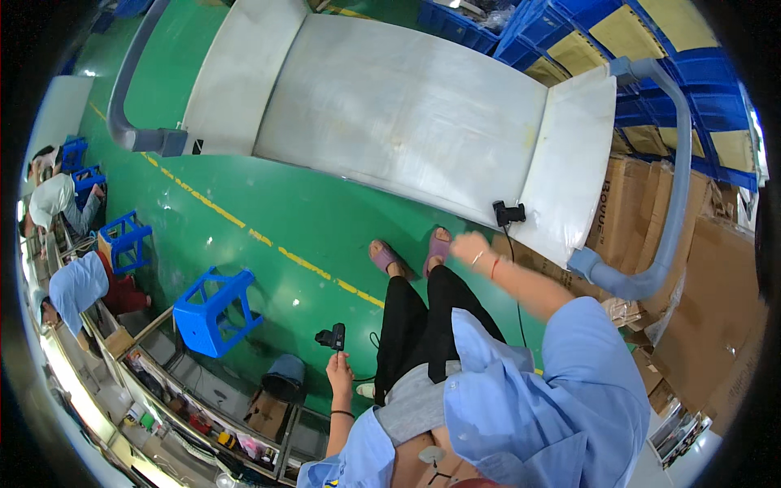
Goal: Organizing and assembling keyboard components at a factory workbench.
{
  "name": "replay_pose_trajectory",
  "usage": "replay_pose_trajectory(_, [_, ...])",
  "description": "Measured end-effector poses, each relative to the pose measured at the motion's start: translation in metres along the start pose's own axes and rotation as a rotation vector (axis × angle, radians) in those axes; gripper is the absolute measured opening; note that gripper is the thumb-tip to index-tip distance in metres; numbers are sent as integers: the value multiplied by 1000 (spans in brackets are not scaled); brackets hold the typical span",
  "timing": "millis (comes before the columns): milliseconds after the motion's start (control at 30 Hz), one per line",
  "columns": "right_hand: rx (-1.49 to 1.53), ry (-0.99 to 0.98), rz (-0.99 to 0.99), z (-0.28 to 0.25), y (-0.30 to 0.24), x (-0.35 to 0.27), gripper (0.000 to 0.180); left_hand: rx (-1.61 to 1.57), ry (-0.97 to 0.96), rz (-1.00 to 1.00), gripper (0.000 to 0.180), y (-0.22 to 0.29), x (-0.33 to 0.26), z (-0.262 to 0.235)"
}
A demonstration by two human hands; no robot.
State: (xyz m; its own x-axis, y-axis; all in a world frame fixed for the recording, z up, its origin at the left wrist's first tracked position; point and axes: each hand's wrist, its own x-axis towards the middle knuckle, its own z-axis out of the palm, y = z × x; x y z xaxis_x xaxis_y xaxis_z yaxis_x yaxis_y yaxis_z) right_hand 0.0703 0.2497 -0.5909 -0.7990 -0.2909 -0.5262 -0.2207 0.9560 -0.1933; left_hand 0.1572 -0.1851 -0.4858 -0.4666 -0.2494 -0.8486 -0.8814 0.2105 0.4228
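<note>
My left hand [338, 372] is raised at my left side and holds a small black clamp-like device [332, 336] with a thin black cable trailing from it. My right hand [470, 246] is stretched forward and blurred, just left of a second black device [508, 213] that sits on the near edge of a large grey metal table [407, 106]; hand and device are apart. A black cable [515, 285] hangs down from that device. Below the hands I see my black trousers and purple sandals [411, 256] on the green floor.
A blue plastic stool [213, 313] stands to my left, another [126, 240] further left near two seated persons [77, 285]. Cardboard boxes [643, 220] and blue crates [716, 98] line the right. A workbench with shelves [187, 407] runs along the lower left. A yellow line [268, 240] crosses the floor.
</note>
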Motion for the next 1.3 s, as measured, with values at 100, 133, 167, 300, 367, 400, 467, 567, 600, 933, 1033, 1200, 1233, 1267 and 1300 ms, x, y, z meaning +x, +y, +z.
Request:
replay_pose_trajectory(100, [231,-326,14,3,-75,-29,22,19,-28,44,23,4,8,1])
replay_pose_trajectory(133, [320,-470,-14,-20,-90,-33,23,21,-22,44,23,5,9,0])
replay_pose_trajectory(167, [324,-464,0,-18,-89,-38,23,38,-43,36,23,14,10,3])
replay_pose_trajectory(300, [403,-232,116,30,-61,-29,29,67,-62,42,24,15,12,-1])
replay_pose_trajectory(367, [532,-277,428,-35,-37,-20,33,66,-49,64,25,14,11,-3])
replay_pose_trajectory(400, [600,-269,593,-59,-30,-19,36,76,-52,75,25,13,8,-7])
replay_pose_trajectory(467, [632,419,818,51,20,-34,49,81,-62,114,26,27,7,2])
replay_pose_trajectory(567, [432,640,1081,104,53,-20,55,54,-31,132,28,38,5,6])
replay_pose_trajectory(600, [658,513,1327,123,78,-16,60,35,-45,132,29,45,9,11])
replay_pose_trajectory(933, [1097,403,1200,76,88,1,56,-6,39,239,26,50,-17,-42])
replay_pose_trajectory(1033, [1189,463,891,11,61,-1,55,-328,33,173,23,52,-48,-60])
replay_pose_trajectory(1200, [630,692,354,-142,-13,-47,52,-676,3,350,25,77,-109,-70])
replay_pose_trajectory(1233, [621,697,312,-172,-28,-59,52,-1116,-210,336,29,91,-127,-65])
replay_pose_trajectory(1267, [448,778,213,-202,-45,-71,48,-1550,-438,326,38,105,-145,-59])
replay_pose_trajectory(1300, [278,857,111,-228,-60,-80,45,-1518,-627,428,44,119,-163,-47])
